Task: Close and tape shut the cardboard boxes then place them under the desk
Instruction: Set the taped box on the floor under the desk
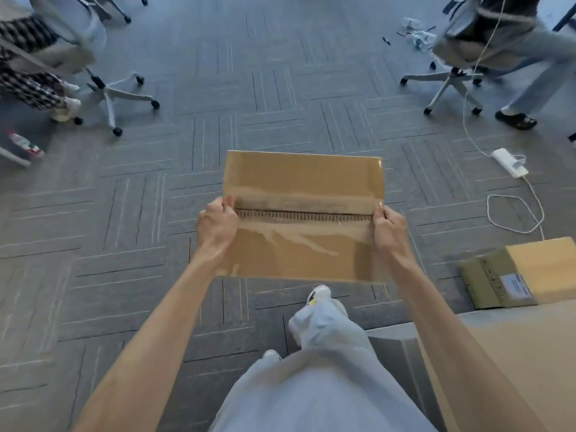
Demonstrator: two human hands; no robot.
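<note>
Cardboard box (304, 179) held above carpet; left hand (218, 221) and right hand (389, 226) grip its ends, arms outstretched.

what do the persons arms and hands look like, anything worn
Both arms are bare to the frame edge: no sleeves, gloves or watch show. The left hand may have a thin ring on one finger, too blurred to confirm; the right hand shows nothing worn.

Right hand (389, 229) fingers hidden behind box (304, 173), floor box's label (516, 286) unreadable
</note>
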